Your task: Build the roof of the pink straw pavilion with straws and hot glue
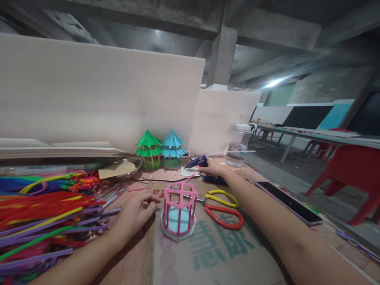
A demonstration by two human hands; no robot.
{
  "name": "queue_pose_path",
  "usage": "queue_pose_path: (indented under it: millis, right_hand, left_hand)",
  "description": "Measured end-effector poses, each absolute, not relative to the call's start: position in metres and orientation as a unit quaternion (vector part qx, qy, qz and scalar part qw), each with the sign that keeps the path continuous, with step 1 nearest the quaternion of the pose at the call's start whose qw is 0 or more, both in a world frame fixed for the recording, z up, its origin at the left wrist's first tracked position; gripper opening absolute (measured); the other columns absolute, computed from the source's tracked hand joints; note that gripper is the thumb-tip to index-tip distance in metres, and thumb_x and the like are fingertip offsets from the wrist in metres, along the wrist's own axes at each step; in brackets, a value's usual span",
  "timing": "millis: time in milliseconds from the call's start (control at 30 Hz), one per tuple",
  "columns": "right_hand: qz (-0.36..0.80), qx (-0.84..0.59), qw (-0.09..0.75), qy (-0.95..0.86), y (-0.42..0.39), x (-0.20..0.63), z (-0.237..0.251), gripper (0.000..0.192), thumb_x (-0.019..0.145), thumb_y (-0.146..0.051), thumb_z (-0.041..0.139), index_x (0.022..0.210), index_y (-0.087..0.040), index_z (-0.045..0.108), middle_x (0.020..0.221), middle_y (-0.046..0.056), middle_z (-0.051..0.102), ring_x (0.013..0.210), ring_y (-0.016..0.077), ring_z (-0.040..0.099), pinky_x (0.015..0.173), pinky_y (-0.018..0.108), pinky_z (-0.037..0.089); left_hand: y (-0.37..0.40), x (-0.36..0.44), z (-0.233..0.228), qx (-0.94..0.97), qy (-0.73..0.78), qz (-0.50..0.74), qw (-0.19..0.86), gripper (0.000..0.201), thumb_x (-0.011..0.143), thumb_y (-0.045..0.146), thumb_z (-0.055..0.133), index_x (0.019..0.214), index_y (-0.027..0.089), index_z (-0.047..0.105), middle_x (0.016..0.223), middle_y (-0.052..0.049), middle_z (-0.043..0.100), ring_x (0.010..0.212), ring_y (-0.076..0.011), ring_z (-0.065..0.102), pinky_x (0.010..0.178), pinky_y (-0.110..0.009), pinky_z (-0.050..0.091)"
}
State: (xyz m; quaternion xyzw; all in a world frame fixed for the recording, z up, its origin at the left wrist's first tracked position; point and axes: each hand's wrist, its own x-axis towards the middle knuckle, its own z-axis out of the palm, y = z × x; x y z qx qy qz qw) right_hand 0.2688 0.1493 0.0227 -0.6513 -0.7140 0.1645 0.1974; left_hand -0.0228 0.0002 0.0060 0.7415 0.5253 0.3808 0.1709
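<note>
A pink stick cage on a light blue base (179,211) stands on cardboard in front of me. My left hand (135,211) rests just left of it, fingers loosely curled, holding nothing that I can see. My right hand (214,168) is stretched to the back of the table and lies on the blue glue gun (197,161). Red and yellow handled scissors (221,206) lie between the cage and my right arm.
A heap of coloured pipe cleaners (44,213) fills the left side. Green (149,150) and blue (173,149) pavilion models stand at the white board. A metal dish (124,168), a clear bottle (240,145), a phone (289,202) and red chairs (353,178) are around.
</note>
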Motion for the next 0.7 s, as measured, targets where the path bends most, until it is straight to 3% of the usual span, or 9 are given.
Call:
queue_pose_path:
  millis: [100,233,367,500,600,700]
  right_hand:
    - [0.191,-0.654,0.21,-0.701,0.152,0.261,0.017,0.035,0.096,-0.036,0.06,0.125,-0.017,0.058,0.125,0.009,0.061,0.105,0.0229,0.063,0.088,0.044,0.056]
    - [0.185,-0.655,0.254,-0.688,0.148,0.261,0.022,0.032,0.095,-0.035,0.062,0.122,-0.016,0.06,0.123,0.009,0.063,0.105,0.023,0.064,0.088,0.043,0.055]
    - [0.181,-0.638,0.31,-0.681,0.129,0.264,0.041,0.019,0.09,-0.027,0.067,0.101,-0.012,0.069,0.099,0.012,0.074,0.099,0.0269,0.069,0.081,0.033,0.055]
    - [0.213,-0.602,0.354,-0.683,0.098,0.263,0.062,0.022,0.089,-0.033,0.066,0.099,-0.014,0.071,0.078,0.009,0.076,0.078,0.0228,0.074,0.063,0.025,0.053]
    - [0.242,-0.572,0.376,-0.688,0.076,0.261,0.072,0.023,0.088,-0.035,0.067,0.099,-0.016,0.072,0.079,0.009,0.077,0.079,0.0221,0.075,0.059,0.023,0.052]
    - [0.301,-0.505,0.411,-0.697,0.059,0.262,0.074,0.024,0.085,-0.037,0.068,0.097,-0.017,0.072,0.088,0.01,0.078,0.08,0.0221,0.075,0.065,0.027,0.055]
  left_hand:
    - [0.0,-0.021,0.01,0.726,0.528,0.389,0.208,0.032,0.072,0.043,0.053,0.076,0.021,0.076,0.079,-0.007,0.078,0.077,-0.0264,0.071,0.07,-0.033,0.055]
    - [0.0,-0.019,0.011,0.696,0.543,0.396,0.254,0.033,0.069,0.045,0.059,0.077,0.019,0.077,0.072,-0.006,0.076,0.067,-0.0243,0.068,0.06,-0.03,0.052]
    - [-0.001,-0.018,0.01,0.681,0.54,0.415,0.269,0.026,0.066,0.044,0.063,0.065,0.02,0.071,0.058,-0.002,0.068,0.057,-0.02,0.061,0.052,-0.026,0.045]
    - [0.0,-0.018,0.009,0.68,0.543,0.42,0.259,0.025,0.065,0.044,0.065,0.056,0.02,0.063,0.049,0.001,0.06,0.051,-0.0171,0.056,0.049,-0.025,0.042]
    - [0.001,-0.02,0.006,0.689,0.537,0.416,0.254,0.025,0.068,0.043,0.064,0.058,0.021,0.065,0.051,0.001,0.062,0.051,-0.0174,0.056,0.052,-0.026,0.043]
    - [0.001,-0.022,0.005,0.705,0.52,0.42,0.237,0.024,0.071,0.041,0.063,0.061,0.021,0.07,0.058,-0.001,0.068,0.058,-0.0194,0.061,0.059,-0.027,0.048]
